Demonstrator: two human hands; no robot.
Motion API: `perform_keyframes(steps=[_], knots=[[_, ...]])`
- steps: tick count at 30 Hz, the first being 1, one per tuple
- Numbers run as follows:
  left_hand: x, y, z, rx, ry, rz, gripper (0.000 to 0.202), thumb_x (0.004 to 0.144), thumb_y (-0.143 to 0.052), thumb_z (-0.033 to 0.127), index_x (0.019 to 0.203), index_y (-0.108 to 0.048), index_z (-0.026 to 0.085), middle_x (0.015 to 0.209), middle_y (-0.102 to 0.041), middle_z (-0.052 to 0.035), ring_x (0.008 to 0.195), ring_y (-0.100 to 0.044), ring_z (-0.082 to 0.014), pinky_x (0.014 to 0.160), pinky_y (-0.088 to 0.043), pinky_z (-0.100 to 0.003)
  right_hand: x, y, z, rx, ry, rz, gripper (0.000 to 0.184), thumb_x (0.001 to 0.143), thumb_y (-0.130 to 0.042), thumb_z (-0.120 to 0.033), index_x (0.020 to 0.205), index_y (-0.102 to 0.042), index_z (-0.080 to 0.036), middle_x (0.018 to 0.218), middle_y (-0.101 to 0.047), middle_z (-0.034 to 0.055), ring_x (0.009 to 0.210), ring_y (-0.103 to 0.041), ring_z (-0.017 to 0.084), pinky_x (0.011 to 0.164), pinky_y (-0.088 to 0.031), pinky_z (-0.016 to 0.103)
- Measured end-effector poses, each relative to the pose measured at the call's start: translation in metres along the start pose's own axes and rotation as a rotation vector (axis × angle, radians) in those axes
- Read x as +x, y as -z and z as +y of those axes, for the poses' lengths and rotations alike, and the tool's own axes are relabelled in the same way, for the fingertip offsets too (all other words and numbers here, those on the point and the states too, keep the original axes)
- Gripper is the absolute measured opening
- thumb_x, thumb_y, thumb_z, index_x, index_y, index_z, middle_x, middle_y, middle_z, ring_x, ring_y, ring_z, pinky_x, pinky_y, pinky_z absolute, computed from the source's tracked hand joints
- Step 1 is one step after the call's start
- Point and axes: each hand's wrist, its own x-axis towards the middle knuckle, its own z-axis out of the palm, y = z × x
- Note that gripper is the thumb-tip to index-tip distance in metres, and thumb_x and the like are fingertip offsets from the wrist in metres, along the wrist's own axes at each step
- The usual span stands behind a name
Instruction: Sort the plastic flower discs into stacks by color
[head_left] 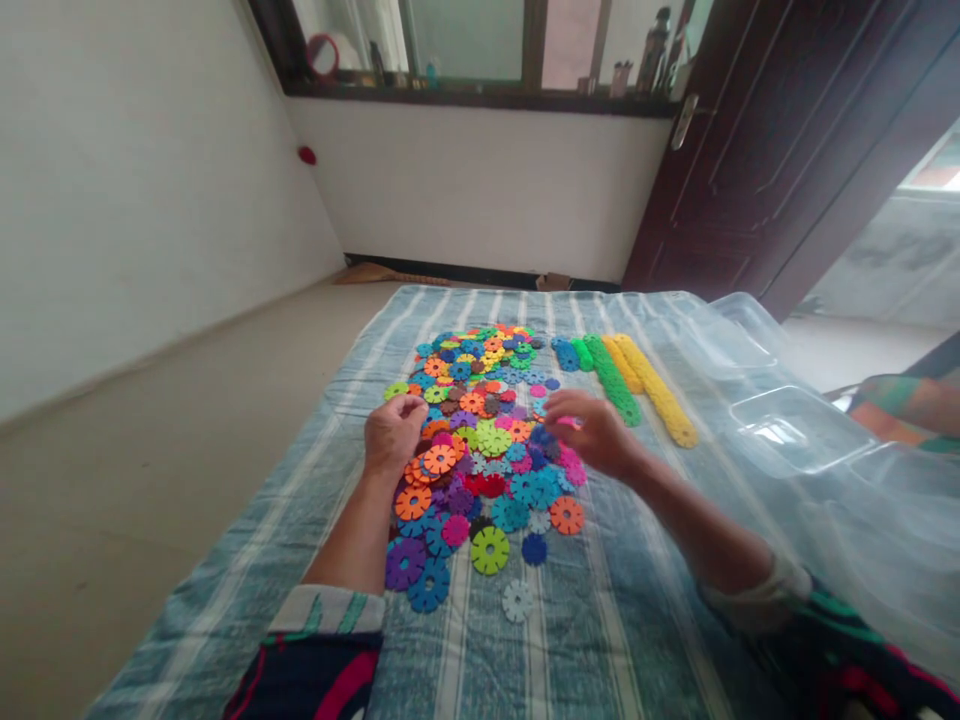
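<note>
Dozens of notched plastic discs (493,438) lie in a loose, overlapping spread down the middle of the striped cloth (600,630), between your two hands. Colours mixed: orange, blue, purple, pink, lime, red, brown. Near edge thins out: a lime disc (490,550), a dark blue disc (535,549) beside it, and a pale grey disc (517,601) lying nearest you, apart from the others.

Your left hand (394,435) is at the left margin of the spread, thumb and forefinger brought together at the tips; cannot tell whether a disc is pinched there. Your right hand (596,430) is over the right margin, fingers bent, thumb below them; any disc in its grasp cannot be made out.

Beyond your right hand, discs sorted by colour in rows: a short blue row (568,355), a bright green row (582,353), a longer green row (613,380), then two yellow rows (658,392) side by side. Farther right, clear plastic containers (799,430) sit on the cloth.
</note>
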Motion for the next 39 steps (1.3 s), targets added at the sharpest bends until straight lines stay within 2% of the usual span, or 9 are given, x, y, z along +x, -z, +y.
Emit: perform_keyframes(steps=[2,6,9,12,17,23,30,39], knots=[[0.001,0.000,0.000,-0.012,0.006,0.000,0.021,0.069,-0.058,0.037,0.075,-0.069,0.020,0.075,-0.072,-0.0017,0.075,-0.067,-0.0191,0.075,-0.050,-0.028,0.027,0.019,0.037,-0.182,-0.157,0.089,0.015,0.078,-0.062,-0.011,0.070,-0.071,-0.019,0.084,-0.071,0.0041,0.088,-0.065,0.019,0.085,-0.049,0.034],[0.000,0.000,-0.001,-0.022,0.020,0.001,0.020,0.069,-0.059,0.037,0.074,-0.069,0.021,0.073,-0.072,-0.0005,0.072,-0.066,-0.0182,0.072,-0.050,-0.027,0.066,0.037,0.094,-0.448,-0.397,0.106,0.015,0.077,-0.062,-0.014,0.076,-0.076,-0.018,0.088,-0.074,0.0067,0.088,-0.067,0.021,0.081,-0.048,0.028],[0.000,0.000,-0.002,-0.040,0.017,0.002,0.020,0.069,-0.059,0.037,0.074,-0.069,0.021,0.075,-0.072,-0.0009,0.074,-0.066,-0.0182,0.073,-0.050,-0.026,0.081,0.034,0.118,-0.503,-0.445,0.038,0.018,0.077,-0.060,-0.015,0.082,-0.078,-0.017,0.087,-0.075,0.0070,0.086,-0.068,0.019,0.077,-0.048,0.024],[0.001,0.000,-0.004,-0.047,0.013,0.000,0.020,0.070,-0.059,0.037,0.075,-0.069,0.021,0.077,-0.073,-0.0016,0.076,-0.067,-0.0185,0.074,-0.051,-0.026,0.088,0.026,0.131,-0.524,-0.458,-0.017,0.020,0.078,-0.060,-0.015,0.085,-0.078,-0.016,0.083,-0.076,0.0069,0.082,-0.068,0.018,0.072,-0.047,0.022],[0.001,0.000,-0.007,-0.051,0.024,0.001,0.020,0.070,-0.059,0.036,0.076,-0.070,0.020,0.076,-0.073,-0.0021,0.075,-0.067,-0.0189,0.074,-0.051,-0.028,0.096,0.022,0.139,-0.557,-0.455,-0.057,0.018,0.080,-0.060,-0.014,0.084,-0.078,-0.016,0.087,-0.075,0.0086,0.085,-0.068,0.019,0.072,-0.046,0.023],[0.000,0.000,-0.006,-0.054,0.023,0.004,0.020,0.070,-0.060,0.037,0.075,-0.070,0.020,0.077,-0.073,-0.0020,0.076,-0.067,-0.0188,0.075,-0.051,-0.027,0.088,0.026,0.137,-0.662,-0.406,-0.074,0.023,0.081,-0.064,-0.021,0.100,-0.076,-0.019,0.103,-0.073,0.0089,0.096,-0.065,0.021,0.079,-0.046,0.026],[0.000,0.001,-0.004,-0.036,0.025,0.006,0.022,0.070,-0.059,0.038,0.076,-0.070,0.020,0.076,-0.072,-0.0019,0.075,-0.067,-0.0184,0.073,-0.050,-0.026,0.070,0.021,0.133,-0.701,-0.287,-0.169,0.024,0.078,-0.069,-0.026,0.100,-0.074,-0.018,0.101,-0.069,0.0102,0.103,-0.059,0.024,0.089,-0.042,0.032],[0.000,0.002,-0.002,-0.038,0.015,0.006,0.024,0.070,-0.058,0.039,0.076,-0.070,0.019,0.078,-0.072,-0.0017,0.077,-0.067,-0.0176,0.076,-0.050,-0.026,0.073,0.015,0.127,-0.770,-0.274,-0.169,0.022,0.080,-0.066,-0.024,0.101,-0.072,-0.018,0.109,-0.065,0.0120,0.111,-0.051,0.027,0.091,-0.040,0.038]])
